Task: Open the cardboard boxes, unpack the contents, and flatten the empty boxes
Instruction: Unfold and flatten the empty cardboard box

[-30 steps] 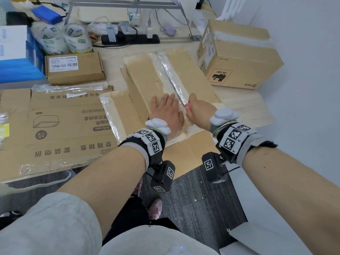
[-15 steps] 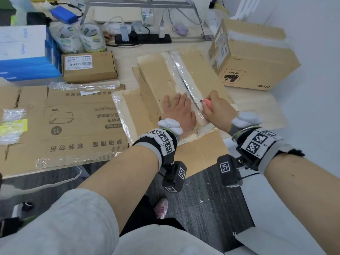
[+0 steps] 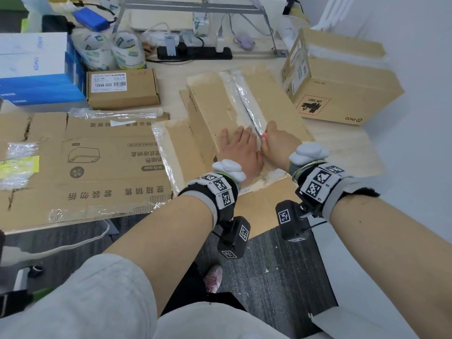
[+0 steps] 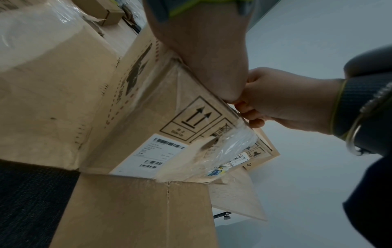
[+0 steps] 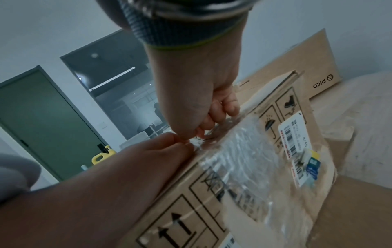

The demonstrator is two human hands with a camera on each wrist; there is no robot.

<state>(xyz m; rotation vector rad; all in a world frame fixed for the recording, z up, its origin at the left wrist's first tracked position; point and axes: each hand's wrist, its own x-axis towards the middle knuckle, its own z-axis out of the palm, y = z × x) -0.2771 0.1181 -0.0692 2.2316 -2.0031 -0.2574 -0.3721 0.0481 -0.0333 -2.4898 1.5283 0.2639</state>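
Drawn back along the taped seam [image 3: 247, 104] since the earlier frames, the right hand [image 3: 277, 143] is now fisted around a pink-handled cutter [image 3: 264, 136] near the sealed cardboard box's [image 3: 212, 104] near end. Lying flat with fingers straight, the left hand [image 3: 241, 149] presses the lid, probably steadying it for the cut. Its contents are hidden; it sits at the desk's [image 3: 342, 140] front edge.

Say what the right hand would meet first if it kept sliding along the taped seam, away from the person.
Probably only more clear tape on the box top. The right hand, gripping a pink cutter, points up the seam, which looks free to the box's far edge.
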